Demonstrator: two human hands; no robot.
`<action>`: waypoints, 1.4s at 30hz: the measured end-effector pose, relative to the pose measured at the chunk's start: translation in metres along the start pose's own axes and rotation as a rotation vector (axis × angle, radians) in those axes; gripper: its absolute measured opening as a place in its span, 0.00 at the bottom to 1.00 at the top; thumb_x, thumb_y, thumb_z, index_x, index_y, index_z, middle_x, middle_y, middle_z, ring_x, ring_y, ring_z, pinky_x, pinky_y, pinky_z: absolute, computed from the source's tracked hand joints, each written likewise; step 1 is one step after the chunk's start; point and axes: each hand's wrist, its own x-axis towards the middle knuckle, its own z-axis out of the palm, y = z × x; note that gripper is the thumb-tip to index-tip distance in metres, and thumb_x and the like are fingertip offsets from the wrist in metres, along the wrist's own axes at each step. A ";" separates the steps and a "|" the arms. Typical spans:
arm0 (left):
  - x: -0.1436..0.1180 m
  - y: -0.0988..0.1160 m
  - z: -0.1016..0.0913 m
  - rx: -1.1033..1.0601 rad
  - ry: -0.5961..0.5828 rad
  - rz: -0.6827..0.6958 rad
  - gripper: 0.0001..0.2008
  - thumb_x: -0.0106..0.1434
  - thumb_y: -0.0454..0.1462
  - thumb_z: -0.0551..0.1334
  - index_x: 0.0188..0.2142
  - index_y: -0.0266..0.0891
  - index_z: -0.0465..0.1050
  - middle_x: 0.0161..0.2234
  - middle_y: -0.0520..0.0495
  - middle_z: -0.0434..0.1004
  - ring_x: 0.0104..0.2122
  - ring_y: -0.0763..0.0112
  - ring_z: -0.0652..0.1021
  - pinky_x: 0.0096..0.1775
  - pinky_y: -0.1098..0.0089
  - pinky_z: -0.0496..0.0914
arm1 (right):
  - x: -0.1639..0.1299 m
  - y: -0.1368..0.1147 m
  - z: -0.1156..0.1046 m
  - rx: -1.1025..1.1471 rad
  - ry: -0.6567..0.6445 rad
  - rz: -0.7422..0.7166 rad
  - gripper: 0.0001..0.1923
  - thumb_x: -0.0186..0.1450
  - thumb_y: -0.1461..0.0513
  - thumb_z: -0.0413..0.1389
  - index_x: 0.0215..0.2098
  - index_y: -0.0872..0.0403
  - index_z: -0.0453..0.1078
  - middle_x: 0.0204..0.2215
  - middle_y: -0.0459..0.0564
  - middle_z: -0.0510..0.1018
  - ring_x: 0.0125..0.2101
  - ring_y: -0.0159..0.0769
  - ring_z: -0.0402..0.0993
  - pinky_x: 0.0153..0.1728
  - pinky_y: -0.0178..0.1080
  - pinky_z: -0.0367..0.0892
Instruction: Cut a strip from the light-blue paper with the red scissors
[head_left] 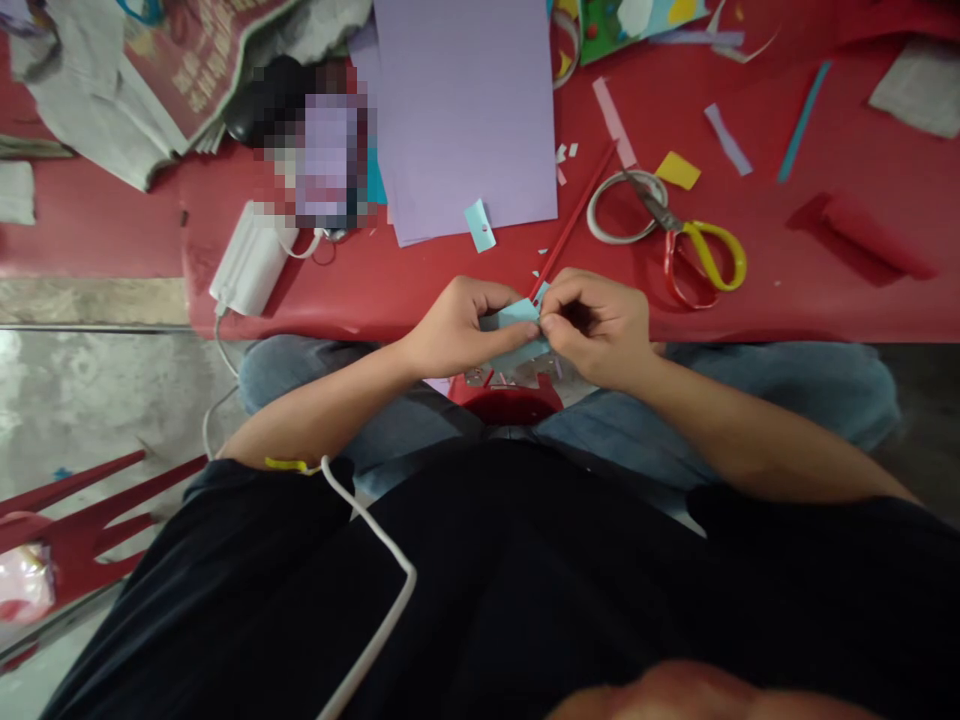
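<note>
paper: a small light-blue paper piece (517, 318) sits pinched between both hands, over the person's lap and just at the near edge of the red table (825, 290).
left hand: the left hand (469, 325) is curled nearly closed, thumb and fingertips pressed on the left part of the blue paper.
right hand: the right hand (596, 325) is also curled tight, fingertips meeting the paper from the other side; the two hands almost touch at the pinch.
paper shape: it looks folded or layered, but the fingers hide most of it, so i cannot tell for sure.
red stick: a thin red stick (574, 222) runs from just above the hands diagonally up and away to the right.
scissors: yellow-and-red handled scissors (694, 250) lie beyond the right hand, blades across a tape roll (626, 207).
purple sheets: a stack of purple sheets (465, 110) lies well beyond the left hand, with a small blue scrap (480, 225) at its near edge.
scraps: a yellow scrap (677, 170) and pink strip (613, 120) lie beyond the scissors.
below hands: a red stool (506, 400) shows between the knees, under the hands.
far left: a white charger (247, 262) lies well off to the left of the left hand.
</note>
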 end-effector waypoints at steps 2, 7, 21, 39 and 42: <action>0.000 0.000 0.001 0.015 0.017 -0.012 0.14 0.69 0.41 0.72 0.31 0.32 0.80 0.26 0.49 0.74 0.25 0.77 0.71 0.26 0.75 0.63 | -0.001 0.000 0.000 0.014 0.005 0.020 0.05 0.67 0.65 0.63 0.34 0.50 0.74 0.29 0.45 0.74 0.28 0.34 0.68 0.31 0.41 0.63; -0.001 -0.002 0.003 -0.015 0.050 0.001 0.13 0.68 0.41 0.72 0.32 0.32 0.82 0.27 0.47 0.77 0.26 0.76 0.73 0.27 0.75 0.65 | -0.006 -0.001 0.009 0.193 0.039 0.212 0.05 0.69 0.63 0.63 0.34 0.49 0.74 0.28 0.45 0.72 0.26 0.32 0.64 0.28 0.39 0.59; 0.001 -0.015 0.002 -0.153 0.221 -0.139 0.07 0.65 0.31 0.67 0.42 0.36 0.82 0.35 0.47 0.83 0.32 0.69 0.83 0.35 0.70 0.77 | 0.007 -0.011 -0.046 -0.286 -0.304 0.398 0.14 0.66 0.59 0.70 0.28 0.50 0.71 0.23 0.43 0.72 0.23 0.31 0.63 0.27 0.39 0.58; -0.004 -0.023 0.013 -0.012 0.221 -0.107 0.16 0.74 0.46 0.69 0.37 0.35 0.80 0.30 0.47 0.79 0.28 0.73 0.77 0.30 0.73 0.70 | -0.018 -0.008 -0.007 -0.677 -0.013 -0.038 0.12 0.79 0.57 0.55 0.38 0.52 0.75 0.28 0.49 0.81 0.26 0.37 0.74 0.31 0.43 0.65; -0.004 -0.024 0.013 -0.089 0.172 -0.124 0.19 0.72 0.50 0.71 0.36 0.36 0.79 0.29 0.47 0.78 0.28 0.72 0.78 0.29 0.72 0.70 | -0.012 -0.016 -0.009 -0.425 -0.016 0.181 0.17 0.79 0.53 0.55 0.33 0.50 0.72 0.24 0.46 0.76 0.24 0.35 0.68 0.28 0.41 0.63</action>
